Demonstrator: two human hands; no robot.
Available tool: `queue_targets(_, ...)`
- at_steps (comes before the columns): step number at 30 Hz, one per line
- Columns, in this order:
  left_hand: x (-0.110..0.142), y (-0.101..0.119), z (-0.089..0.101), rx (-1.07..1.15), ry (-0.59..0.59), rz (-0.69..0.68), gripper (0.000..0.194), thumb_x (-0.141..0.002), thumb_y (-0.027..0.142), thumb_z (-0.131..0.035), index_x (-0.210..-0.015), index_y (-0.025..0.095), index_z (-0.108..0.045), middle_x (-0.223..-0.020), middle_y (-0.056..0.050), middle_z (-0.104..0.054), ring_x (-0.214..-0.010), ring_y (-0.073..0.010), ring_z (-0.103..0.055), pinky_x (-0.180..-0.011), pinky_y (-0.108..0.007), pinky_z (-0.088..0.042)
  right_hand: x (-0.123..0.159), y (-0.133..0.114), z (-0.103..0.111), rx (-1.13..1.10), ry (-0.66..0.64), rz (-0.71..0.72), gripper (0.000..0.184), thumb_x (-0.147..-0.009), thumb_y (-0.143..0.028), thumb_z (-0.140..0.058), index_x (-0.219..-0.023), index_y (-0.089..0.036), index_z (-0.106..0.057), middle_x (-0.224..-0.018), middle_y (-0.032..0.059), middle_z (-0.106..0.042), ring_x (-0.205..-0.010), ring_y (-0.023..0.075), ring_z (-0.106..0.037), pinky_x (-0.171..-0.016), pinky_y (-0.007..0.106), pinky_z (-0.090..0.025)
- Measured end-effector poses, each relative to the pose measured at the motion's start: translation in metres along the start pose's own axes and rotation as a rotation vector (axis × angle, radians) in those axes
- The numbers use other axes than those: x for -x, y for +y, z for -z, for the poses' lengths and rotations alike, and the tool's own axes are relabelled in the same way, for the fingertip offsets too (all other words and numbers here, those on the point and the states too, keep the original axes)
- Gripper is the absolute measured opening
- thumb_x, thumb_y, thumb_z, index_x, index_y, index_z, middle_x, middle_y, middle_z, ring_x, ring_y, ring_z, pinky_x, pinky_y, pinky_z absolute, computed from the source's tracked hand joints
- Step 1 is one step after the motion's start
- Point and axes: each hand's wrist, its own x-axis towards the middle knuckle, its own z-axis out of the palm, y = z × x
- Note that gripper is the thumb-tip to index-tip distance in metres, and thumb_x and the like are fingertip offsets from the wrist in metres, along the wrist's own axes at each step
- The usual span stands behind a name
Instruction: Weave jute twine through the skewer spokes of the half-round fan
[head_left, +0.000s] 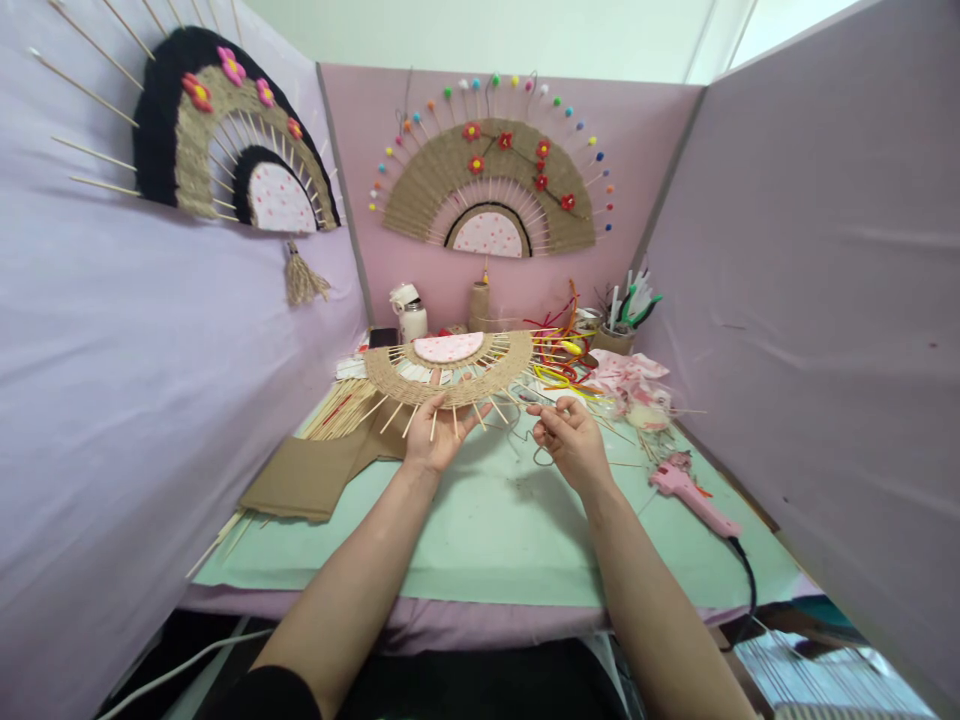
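Observation:
A half-round woven fan [450, 385] of tan twine and thin wooden sticks is held up above the table, its pink dotted half-circle at the back and its stick ends pointing toward me. My left hand [436, 432] supports it from below and grips its woven band, with some fingers hidden behind it. Just right of the fan, my right hand [571, 440] is closed in a pinch on a thin length of twine [543, 458]. Part of this twine hangs in a loose loop below the fingers.
Brown cardboard [304, 480] and a bundle of sticks [337, 408] lie left. On the right are a pink glue gun [694, 498] with a black cord, dotted cloth [628, 375] and coloured pipe cleaners [559, 375]. A finished fan [420, 195] hangs on the back panel; another [193, 165] hangs left.

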Motion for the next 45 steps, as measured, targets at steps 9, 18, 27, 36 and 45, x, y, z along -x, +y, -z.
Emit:
queue_targets(9, 0.002, 0.001, 0.000, -0.055, -0.095, 0.124, 0.051, -0.085, 0.015, -0.041, -0.134, 0.029, -0.039, -0.122, -0.008, -0.058, -0.112, -0.0245, -0.054, -0.095, -0.055, -0.038, -0.009, 0.005, 0.008, -0.121, 0.118, -0.123, 0.040, -0.056, -0.019, -0.078, -0.079, -0.021, -0.044, -0.073, -0.0004, -0.066, -0.051, 0.0051, -0.051, -0.045, 0.015, -0.040)
queue_targets(18, 0.005, 0.004, -0.001, -0.072, -0.165, 0.312, 0.055, -0.085, 0.016, -0.039, -0.139, 0.025, -0.032, -0.122, -0.012, -0.058, -0.107, -0.0263, -0.058, -0.096, -0.059, -0.035, -0.009, -0.002, 0.012, -0.228, 0.058, -0.163, 0.017, -0.062, -0.016, -0.067, -0.069, -0.018, -0.052, -0.059, -0.0048, -0.052, -0.046, 0.0044, -0.041, -0.039, 0.017, -0.031)
queue_targets(27, 0.005, 0.005, 0.002, -0.116, -0.209, 0.360, 0.052, -0.085, 0.027, -0.041, -0.136, 0.022, -0.037, -0.103, -0.012, -0.067, -0.099, -0.0257, -0.061, -0.091, -0.056, -0.040, -0.009, -0.001, 0.013, -0.297, -0.120, -0.340, 0.025, -0.070, -0.038, -0.066, -0.070, -0.020, -0.049, -0.046, -0.0090, -0.033, -0.037, 0.0043, -0.024, -0.035, 0.017, -0.022)
queue_targets(36, -0.001, 0.001, 0.005, -0.166, -0.034, 0.425, 0.048, -0.079, 0.024, -0.047, -0.126, 0.019, -0.048, -0.094, -0.010, -0.067, -0.091, -0.0248, -0.064, -0.087, -0.050, -0.046, -0.014, 0.009, 0.016, -0.236, -0.031, -0.455, 0.021, -0.071, -0.031, -0.065, -0.069, -0.018, -0.048, -0.043, -0.0093, -0.036, -0.034, 0.0017, -0.017, -0.032, 0.014, -0.014)
queue_targets(45, -0.005, -0.007, 0.005, 0.047, 0.087, 0.312, 0.038, -0.075, 0.032, -0.048, -0.105, 0.011, -0.056, -0.098, -0.015, -0.065, -0.098, -0.0268, -0.061, -0.085, -0.044, -0.050, -0.015, 0.015, 0.015, -0.279, 0.013, -0.369, 0.008, -0.072, -0.022, -0.057, -0.073, -0.017, -0.052, -0.053, -0.0051, -0.051, -0.033, 0.0006, -0.018, -0.031, 0.013, -0.017)
